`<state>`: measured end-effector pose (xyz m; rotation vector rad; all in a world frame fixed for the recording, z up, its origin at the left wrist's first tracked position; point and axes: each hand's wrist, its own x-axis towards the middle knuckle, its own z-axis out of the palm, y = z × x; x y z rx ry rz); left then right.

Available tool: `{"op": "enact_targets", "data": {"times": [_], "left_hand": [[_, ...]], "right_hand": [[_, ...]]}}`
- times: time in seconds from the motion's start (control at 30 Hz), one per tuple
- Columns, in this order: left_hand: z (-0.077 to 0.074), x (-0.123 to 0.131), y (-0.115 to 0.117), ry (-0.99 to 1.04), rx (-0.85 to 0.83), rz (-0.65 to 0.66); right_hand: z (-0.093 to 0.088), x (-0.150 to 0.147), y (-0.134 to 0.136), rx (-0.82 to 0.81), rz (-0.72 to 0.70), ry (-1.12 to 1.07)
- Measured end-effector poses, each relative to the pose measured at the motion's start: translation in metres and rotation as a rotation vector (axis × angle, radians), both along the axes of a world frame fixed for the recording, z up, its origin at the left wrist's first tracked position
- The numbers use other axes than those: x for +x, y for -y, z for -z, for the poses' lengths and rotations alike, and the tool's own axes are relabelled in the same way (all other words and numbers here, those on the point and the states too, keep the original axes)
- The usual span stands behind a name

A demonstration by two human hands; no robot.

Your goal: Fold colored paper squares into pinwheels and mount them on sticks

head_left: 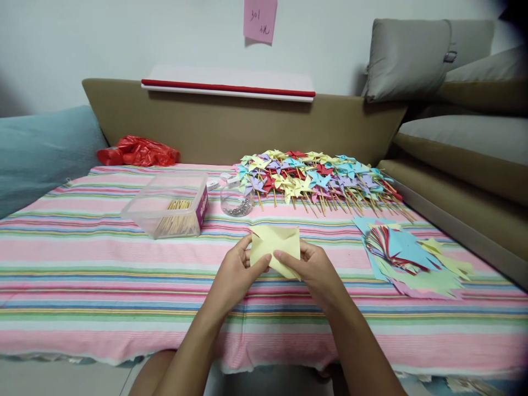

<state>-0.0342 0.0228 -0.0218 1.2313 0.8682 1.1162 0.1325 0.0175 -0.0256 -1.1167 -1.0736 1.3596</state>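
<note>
Between my hands is a square of pale yellow paper (275, 245), held up just above the striped cloth. My left hand (239, 264) grips its left side, thumb on the face and fingers behind. On the right side, my right hand (313, 267) pinches it the same way, the two thumbs close together near the lower middle. Slits seem to run in from the paper's corners. Beyond it stands a round clear tub (236, 201) of small metal pins. Many finished paper pinwheels (297, 179) on sticks lie in a heap behind.
A clear plastic box (177, 206) of wooden sticks stands at the left. Coloured paper sheets (412, 253) lie piled at the right. A red plastic bag (140, 151) rests at the back left. Grey cushions (462, 132) edge the right side of the striped cloth (124, 275).
</note>
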Motion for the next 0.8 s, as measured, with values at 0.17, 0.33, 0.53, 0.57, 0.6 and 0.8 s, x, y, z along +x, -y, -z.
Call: {"op": "enact_targets", "data": {"times": [0.17,0.33,0.53,0.57,0.6,0.8], "left_hand": [[0.004,0.006,0.002,0.114,-0.070,-0.106],[0.010,0.028,0.010,0.266,-0.149,-0.154],[0.009,0.040,0.014,0.264,-0.107,-0.242],[0.009,0.040,0.013,0.267,-0.097,-0.261],[0.009,0.040,0.013,0.269,-0.093,-0.280],[0.016,0.041,0.012,0.277,-0.124,-0.385]], "right_hand": [[0.005,-0.016,-0.003,0.012,0.129,-0.214],[0.004,-0.034,-0.002,0.014,0.228,-0.440],[0.009,-0.042,-0.001,0.103,0.172,-0.304],[0.010,-0.043,-0.001,0.110,0.169,-0.299],[0.011,-0.044,-0.001,0.117,0.165,-0.295],[0.018,-0.050,-0.001,0.079,0.169,-0.352]]}}
